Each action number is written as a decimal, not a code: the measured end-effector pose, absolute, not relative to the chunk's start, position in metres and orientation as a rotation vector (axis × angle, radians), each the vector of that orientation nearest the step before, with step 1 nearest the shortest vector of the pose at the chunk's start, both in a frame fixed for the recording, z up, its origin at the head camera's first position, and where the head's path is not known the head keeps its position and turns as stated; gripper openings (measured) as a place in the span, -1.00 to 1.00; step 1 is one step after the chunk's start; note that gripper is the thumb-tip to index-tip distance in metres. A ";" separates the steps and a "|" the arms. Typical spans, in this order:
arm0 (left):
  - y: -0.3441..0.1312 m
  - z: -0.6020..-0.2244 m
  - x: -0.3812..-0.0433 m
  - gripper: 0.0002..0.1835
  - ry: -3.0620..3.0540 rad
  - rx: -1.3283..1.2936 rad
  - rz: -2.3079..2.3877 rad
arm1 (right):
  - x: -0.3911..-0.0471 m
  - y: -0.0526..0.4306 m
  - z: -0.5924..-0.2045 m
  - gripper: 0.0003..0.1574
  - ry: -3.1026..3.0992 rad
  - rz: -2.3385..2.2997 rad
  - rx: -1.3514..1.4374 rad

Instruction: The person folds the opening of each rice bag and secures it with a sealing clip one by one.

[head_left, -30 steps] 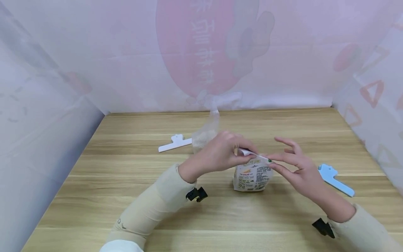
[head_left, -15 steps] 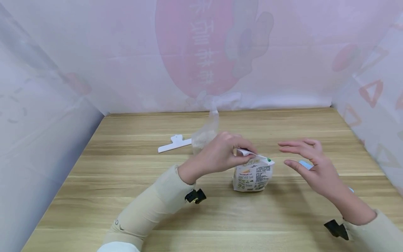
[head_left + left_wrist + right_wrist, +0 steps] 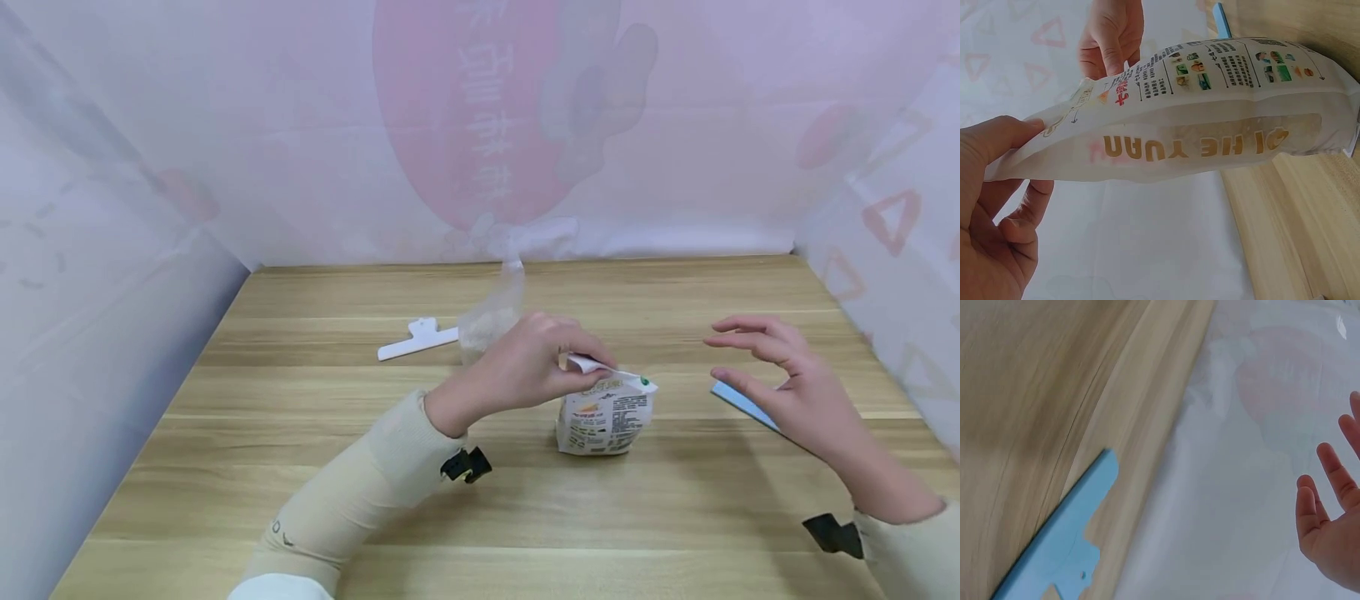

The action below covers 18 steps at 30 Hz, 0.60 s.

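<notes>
My left hand [image 3: 528,362] pinches the folded top edge of a white printed food bag [image 3: 606,417], which stands upright on the table. In the left wrist view the thumb lies on one face of the bag [image 3: 1210,134] and the fingers on the other; gold letters run along its side. To the right of the bag, my right hand [image 3: 795,387] hovers with spread, slightly bent fingers and holds nothing. Below it on the table lies a light blue bag clip [image 3: 742,404], partly hidden by the hand in the head view and seen more fully as a blue clip [image 3: 1066,537] in the right wrist view.
A white bag clip [image 3: 418,339] lies on the wooden table [image 3: 300,467] left of the bag. Beside it stands a translucent plastic bag [image 3: 491,321], partly behind my left hand. Pale printed sheeting [image 3: 300,167] walls in the table's back and sides.
My right hand has let go of the food bag's top corner and moved right, over the blue clip. The left hand keeps its grip in the same place.
</notes>
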<state>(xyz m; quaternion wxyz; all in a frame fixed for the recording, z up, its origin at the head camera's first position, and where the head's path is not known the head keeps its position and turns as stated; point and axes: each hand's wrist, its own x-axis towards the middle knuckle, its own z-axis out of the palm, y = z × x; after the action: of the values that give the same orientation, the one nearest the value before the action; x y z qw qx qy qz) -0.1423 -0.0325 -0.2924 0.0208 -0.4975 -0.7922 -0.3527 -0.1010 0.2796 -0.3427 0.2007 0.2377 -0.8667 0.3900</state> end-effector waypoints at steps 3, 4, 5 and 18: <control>-0.033 -0.292 -0.142 -0.85 -2.462 -1.543 -1.094 | -0.105 0.288 -0.342 -0.39 -2.467 1.100 0.622; -0.033 -0.292 -0.142 -0.85 -2.463 -1.545 -1.092 | -0.107 0.291 -0.342 -0.40 -2.478 1.105 0.610; -0.032 -0.292 -0.142 -0.85 -2.461 -1.548 -1.086 | -0.108 0.294 -0.342 -0.41 -2.488 1.112 0.599; -0.030 -0.290 -0.143 -0.88 -2.465 -1.534 -1.111 | -0.121 0.339 -0.351 -0.56 -2.562 1.123 0.366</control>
<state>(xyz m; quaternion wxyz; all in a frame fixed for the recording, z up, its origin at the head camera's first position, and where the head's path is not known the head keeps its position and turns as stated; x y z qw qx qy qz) -0.1429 -0.0296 -0.2897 0.0164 -0.4934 -0.7929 -0.3573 -0.1211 0.3395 -0.3506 0.1594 0.1279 -0.8966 0.3928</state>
